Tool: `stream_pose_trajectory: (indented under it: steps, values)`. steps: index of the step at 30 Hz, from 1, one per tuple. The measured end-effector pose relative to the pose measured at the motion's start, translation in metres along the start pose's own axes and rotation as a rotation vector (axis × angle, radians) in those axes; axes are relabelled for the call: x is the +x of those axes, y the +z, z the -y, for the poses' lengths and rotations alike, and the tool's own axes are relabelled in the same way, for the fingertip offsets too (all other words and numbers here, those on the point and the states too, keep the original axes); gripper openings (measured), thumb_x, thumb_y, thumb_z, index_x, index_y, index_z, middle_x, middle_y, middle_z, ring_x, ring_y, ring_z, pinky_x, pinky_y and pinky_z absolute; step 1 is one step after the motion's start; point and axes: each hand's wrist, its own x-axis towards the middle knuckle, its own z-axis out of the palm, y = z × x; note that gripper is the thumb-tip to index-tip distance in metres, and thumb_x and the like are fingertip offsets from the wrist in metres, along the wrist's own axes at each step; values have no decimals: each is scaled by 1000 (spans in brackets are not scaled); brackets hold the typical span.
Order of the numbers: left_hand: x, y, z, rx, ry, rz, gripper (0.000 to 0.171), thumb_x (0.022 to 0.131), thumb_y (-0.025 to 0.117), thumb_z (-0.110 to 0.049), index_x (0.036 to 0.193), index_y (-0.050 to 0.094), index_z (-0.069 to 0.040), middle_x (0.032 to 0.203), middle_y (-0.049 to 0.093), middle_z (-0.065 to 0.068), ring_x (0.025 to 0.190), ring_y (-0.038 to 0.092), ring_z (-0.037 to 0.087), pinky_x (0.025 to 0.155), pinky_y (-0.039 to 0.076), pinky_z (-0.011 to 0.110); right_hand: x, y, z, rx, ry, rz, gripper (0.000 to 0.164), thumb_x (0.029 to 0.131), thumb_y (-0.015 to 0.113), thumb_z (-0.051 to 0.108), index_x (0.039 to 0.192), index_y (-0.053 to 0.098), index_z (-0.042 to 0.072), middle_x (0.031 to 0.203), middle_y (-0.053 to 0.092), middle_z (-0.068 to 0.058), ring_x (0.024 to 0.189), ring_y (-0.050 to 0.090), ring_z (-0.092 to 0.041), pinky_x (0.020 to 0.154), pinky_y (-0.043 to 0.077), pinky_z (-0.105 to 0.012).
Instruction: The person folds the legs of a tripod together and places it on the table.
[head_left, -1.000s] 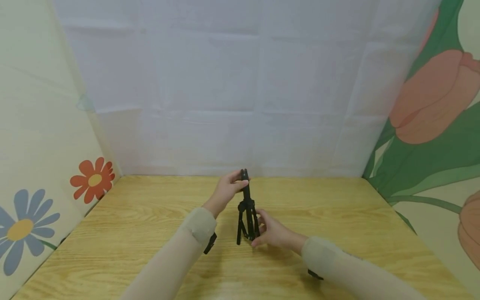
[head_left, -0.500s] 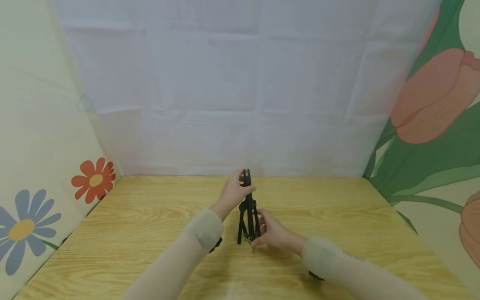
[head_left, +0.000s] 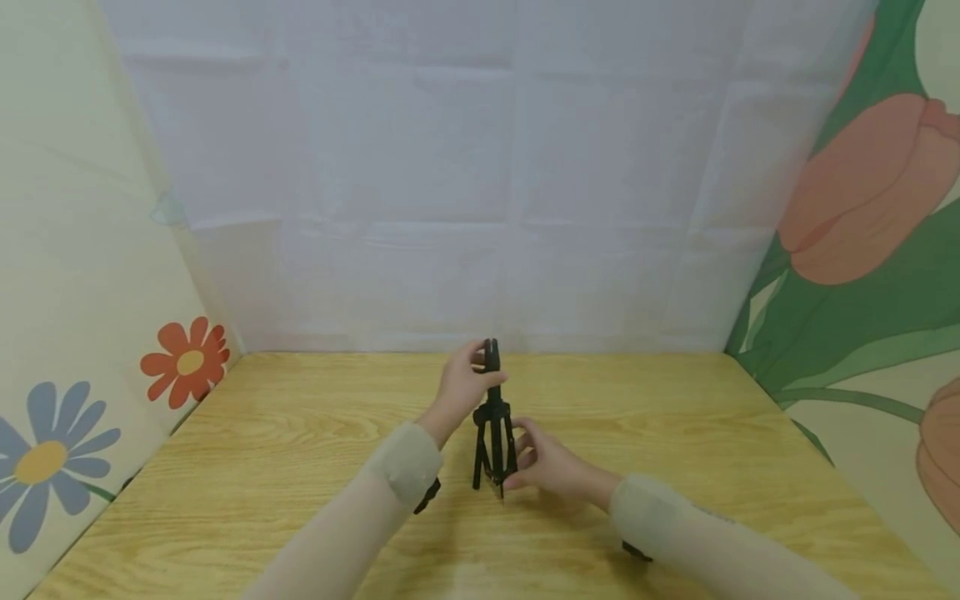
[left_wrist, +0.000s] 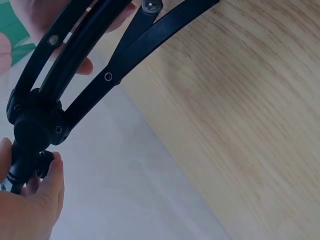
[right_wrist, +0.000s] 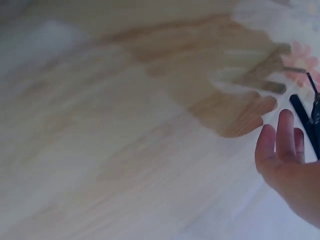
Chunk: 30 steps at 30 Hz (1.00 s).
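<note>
A small black tripod (head_left: 496, 425) stands upright on the wooden table, its legs spread a little. My left hand (head_left: 459, 385) grips its upper part, thumb across the front and fingers behind. Up close in the left wrist view, the tripod's hub (left_wrist: 34, 131) and hinged legs show just beyond that hand (left_wrist: 35, 207). Low down, my right hand (head_left: 551, 462) holds the right-hand leg between thumb and fingers. In the right wrist view the right hand (right_wrist: 290, 165) is at the right edge, beside the dark legs; its exact contact there is partly cut off.
The wood-grain table (head_left: 300, 433) reaches back to a white cloth backdrop (head_left: 420, 167). Flower-printed panels stand at the left (head_left: 75, 275) and right (head_left: 862, 192). Black straps or devices sit under both wrists.
My left hand shifted slightly right along the tripod's top, then a little back left. The tripod has tilted and turned slightly; a thin tip now shows below it. My right hand stays nearly still.
</note>
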Motion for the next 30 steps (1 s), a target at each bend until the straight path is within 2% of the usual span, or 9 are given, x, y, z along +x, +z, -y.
stream_pose_trajectory:
  steps: [8,16,23,30]
  values:
    - [-2,-9,1,-89,30,97,62,89,69,-4,145,42,-2,125,59,20,115,55,35,95,45,53,0,-10,-3,109,-8,75,78,85,74,2,148,27,2,118,54,-16,106,61,-34,89,52,-45]
    - [-4,-14,4,-181,108,228,43,94,59,3,136,48,4,119,62,20,111,59,35,95,47,50,1,-10,-4,113,-61,107,77,86,72,-1,148,26,-2,129,51,-26,109,59,-38,88,52,-44]
    - [-5,-17,6,-254,125,316,50,98,48,6,146,35,3,128,54,26,120,54,40,100,42,53,4,-5,-6,115,-106,150,83,86,73,3,151,21,-4,137,45,-30,117,54,-43,94,48,-47]
    - [-7,-19,10,-290,148,376,51,101,42,4,150,28,0,128,51,23,124,51,39,102,40,53,5,-2,-3,153,-90,203,88,87,73,7,153,15,-3,144,40,-30,126,46,-43,100,43,-49]
